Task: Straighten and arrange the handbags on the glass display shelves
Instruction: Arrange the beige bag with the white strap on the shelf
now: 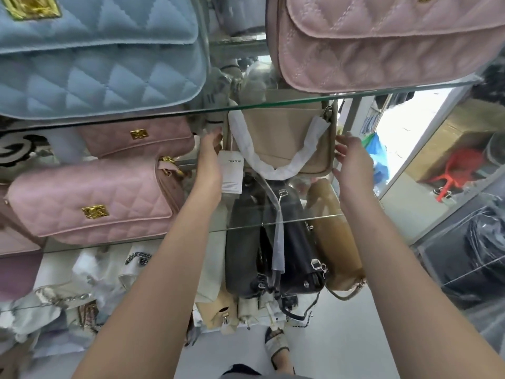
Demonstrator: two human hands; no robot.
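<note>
Two hands reached in under the top glass shelf (273, 105), one on each side of a beige bag (284, 138). That bag sat on the middle glass shelf (246, 227), far back, to the right of the pink quilted bag (90, 198) and the smaller pink bag (136, 138) behind it.

The left hand (209, 160) was at the beige bag's left side, just beside the white tag (231, 172). Its fingers (211, 139) were curled a little, and I could not tell if they were gripping the bag or only touching it. The bag's strap, wrapped in white paper (276, 162), hung down in front. The right hand (352, 162) was spread wide and flat, very near the bag's right end, holding nothing.

To do this step well, I think both hands should press the two ends gently and at the same time, then turn the bag so its front faces out. The strap and tag should be tucked so they do not dangle. The hands should stay low, because the top shelf with the blue bag (98, 56) and the dusty pink bag (382, 42) was close above.
</note>
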